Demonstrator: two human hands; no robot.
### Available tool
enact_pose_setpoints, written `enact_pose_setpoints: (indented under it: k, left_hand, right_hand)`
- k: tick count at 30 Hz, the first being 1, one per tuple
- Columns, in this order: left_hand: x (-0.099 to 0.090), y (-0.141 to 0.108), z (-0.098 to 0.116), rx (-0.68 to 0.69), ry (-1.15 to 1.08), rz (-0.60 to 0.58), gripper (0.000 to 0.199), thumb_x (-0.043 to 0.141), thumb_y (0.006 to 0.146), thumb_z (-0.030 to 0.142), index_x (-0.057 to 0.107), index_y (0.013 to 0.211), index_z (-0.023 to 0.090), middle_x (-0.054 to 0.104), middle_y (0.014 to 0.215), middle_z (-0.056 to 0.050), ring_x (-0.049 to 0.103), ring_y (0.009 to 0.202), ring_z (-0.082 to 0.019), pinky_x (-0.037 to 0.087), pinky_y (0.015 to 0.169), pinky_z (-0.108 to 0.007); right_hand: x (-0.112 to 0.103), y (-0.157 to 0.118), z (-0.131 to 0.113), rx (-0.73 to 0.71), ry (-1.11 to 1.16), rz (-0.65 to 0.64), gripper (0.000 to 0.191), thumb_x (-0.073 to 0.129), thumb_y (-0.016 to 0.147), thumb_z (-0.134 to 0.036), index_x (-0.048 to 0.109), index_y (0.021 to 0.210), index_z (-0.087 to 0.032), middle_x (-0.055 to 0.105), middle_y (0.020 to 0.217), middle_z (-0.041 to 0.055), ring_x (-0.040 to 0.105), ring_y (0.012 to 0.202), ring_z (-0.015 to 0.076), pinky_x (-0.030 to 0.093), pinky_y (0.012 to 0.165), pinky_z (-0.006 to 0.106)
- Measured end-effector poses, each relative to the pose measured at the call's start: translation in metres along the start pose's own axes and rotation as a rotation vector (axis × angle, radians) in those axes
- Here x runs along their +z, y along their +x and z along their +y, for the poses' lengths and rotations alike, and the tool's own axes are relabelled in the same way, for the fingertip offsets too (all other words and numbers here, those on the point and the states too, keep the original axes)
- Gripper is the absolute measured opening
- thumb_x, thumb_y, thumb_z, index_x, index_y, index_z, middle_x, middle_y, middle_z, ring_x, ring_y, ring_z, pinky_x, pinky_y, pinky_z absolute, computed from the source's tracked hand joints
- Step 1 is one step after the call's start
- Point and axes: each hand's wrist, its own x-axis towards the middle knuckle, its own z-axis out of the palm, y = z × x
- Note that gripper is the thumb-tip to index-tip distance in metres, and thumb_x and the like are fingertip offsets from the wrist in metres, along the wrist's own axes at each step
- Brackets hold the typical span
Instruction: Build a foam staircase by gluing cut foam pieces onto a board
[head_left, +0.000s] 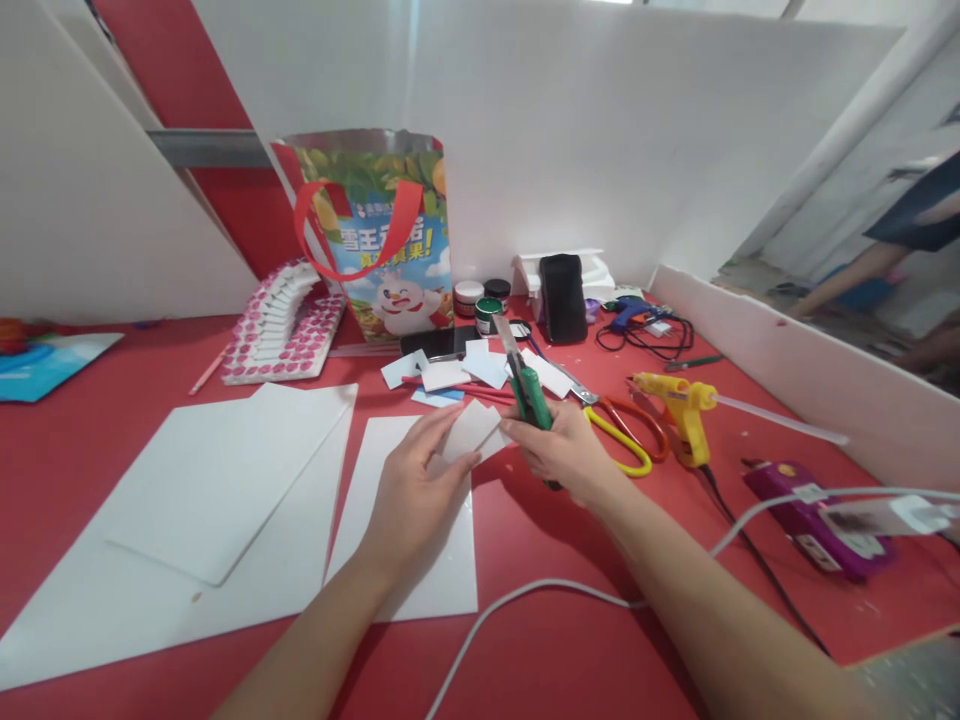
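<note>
In the head view my left hand [416, 480] grips a small white board piece [469, 428] between thumb and fingers, above a larger white sheet [439, 580]. My right hand [566, 450] is closed around a green utility knife [531, 398], its blade pointing up and away from me. The right thumb and fingertip are at the right edge of the small piece; I cannot tell whether they pinch it too. Just beyond both hands lie several small white and pale blue cut pieces [491, 368]. Scissors [622, 440] with yellow and red handles rest beside my right hand.
A yellow glue gun [684, 405] and a purple power strip [814, 525] lie on the right, with a white cable [555, 583] crossing the front. White boards [202, 480] cover the left. Behind stand a printed bag [394, 240], paint jars [487, 312] and a phone [564, 300].
</note>
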Motion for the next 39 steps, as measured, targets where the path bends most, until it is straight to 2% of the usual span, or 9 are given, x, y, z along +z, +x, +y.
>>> enact_pose_setpoints:
  k: [3,6,12,19,22,28,32,36,39]
  left_hand:
    - [-0.001,-0.001,0.001,-0.083,-0.026,-0.069,0.042,0.066,0.090,0.035,0.065,0.130,0.022,0.070,0.126,-0.008,0.064,0.112,-0.026,0.048,0.098,-0.038]
    - [-0.002,-0.001,0.002,-0.077,-0.027,-0.087,0.045,0.064,0.091,0.035,0.063,0.135,0.024,0.072,0.115,-0.006,0.066,0.097,-0.023,0.050,0.089,-0.034]
    - [-0.005,0.001,0.004,-0.023,-0.038,-0.139,0.044,0.061,0.092,0.030,0.062,0.137,0.028,0.062,0.091,-0.001,0.059,0.067,-0.015,0.051,0.068,-0.029]
    - [0.002,-0.007,0.008,0.040,-0.035,0.005,0.042,0.058,0.094,0.026,0.063,0.135,0.032,0.059,0.091,-0.001,0.058,0.066,-0.014,0.054,0.067,-0.030]
    - [0.003,-0.008,0.012,0.030,-0.123,-0.018,0.039,0.060,0.094,0.030,0.066,0.132,0.030,0.059,0.095,-0.002,0.059,0.064,-0.012,0.057,0.062,-0.028]
    - [-0.001,-0.007,0.016,-0.213,-0.619,-0.201,0.040,0.063,0.093,0.042,0.071,0.124,0.018,0.069,0.088,-0.007,0.069,0.066,-0.019,0.061,0.053,-0.034]
    - [0.000,-0.006,0.014,-0.306,-0.669,-0.196,0.039,0.074,0.084,0.042,0.076,0.110,0.013,0.076,0.074,-0.009,0.073,0.064,-0.022,0.062,0.058,-0.036]
    - [0.002,-0.005,0.010,-0.394,-0.746,-0.167,0.043,0.083,0.077,0.035,0.076,0.114,0.013,0.080,0.078,-0.010,0.076,0.068,-0.024,0.064,0.067,-0.036]
    - [0.002,-0.003,0.009,-0.463,-0.888,-0.227,0.037,0.085,0.076,0.033,0.078,0.107,0.013,0.081,0.083,-0.011,0.077,0.072,-0.021,0.063,0.069,-0.030]
  right_hand:
    - [0.001,-0.002,-0.001,0.005,0.036,-0.002,0.021,0.071,0.071,-0.035,0.059,0.077,-0.018,0.035,0.037,-0.0126,0.024,0.033,0.0048,0.018,0.034,0.019]
    - [0.000,-0.002,-0.001,-0.001,0.058,-0.013,0.020,0.070,0.071,-0.034,0.059,0.076,-0.018,0.041,0.035,-0.0103,0.028,0.031,0.0055,0.020,0.033,0.019]
    - [0.001,-0.002,0.000,-0.057,0.148,-0.047,0.020,0.068,0.073,-0.032,0.066,0.084,-0.015,0.057,0.047,-0.0046,0.040,0.038,0.0071,0.029,0.040,0.020]
    - [0.003,0.002,0.010,-0.155,0.194,-0.085,0.033,0.081,0.072,-0.036,0.073,0.095,-0.014,0.057,0.055,-0.0047,0.048,0.049,0.0086,0.037,0.049,0.022]
    - [-0.002,0.004,0.011,-0.182,0.178,-0.048,0.034,0.083,0.072,-0.038,0.073,0.095,-0.015,0.060,0.058,-0.0041,0.051,0.050,0.0090,0.039,0.050,0.023]
    - [-0.013,0.004,0.002,-0.263,0.105,-0.088,0.032,0.081,0.076,-0.037,0.076,0.100,-0.016,0.062,0.060,-0.0027,0.053,0.051,0.0096,0.042,0.049,0.023]
    - [-0.015,0.003,0.002,-0.283,0.093,-0.084,0.031,0.080,0.078,-0.036,0.077,0.101,-0.016,0.063,0.058,-0.0027,0.054,0.050,0.0097,0.043,0.049,0.023]
    - [-0.016,0.002,0.002,-0.330,0.050,-0.089,0.027,0.078,0.080,-0.035,0.078,0.100,-0.016,0.062,0.056,-0.0031,0.054,0.050,0.0098,0.043,0.051,0.024]
    - [-0.017,0.000,0.001,-0.371,0.025,-0.073,0.024,0.078,0.082,-0.034,0.079,0.099,-0.017,0.061,0.056,-0.0034,0.055,0.051,0.0100,0.042,0.051,0.024]
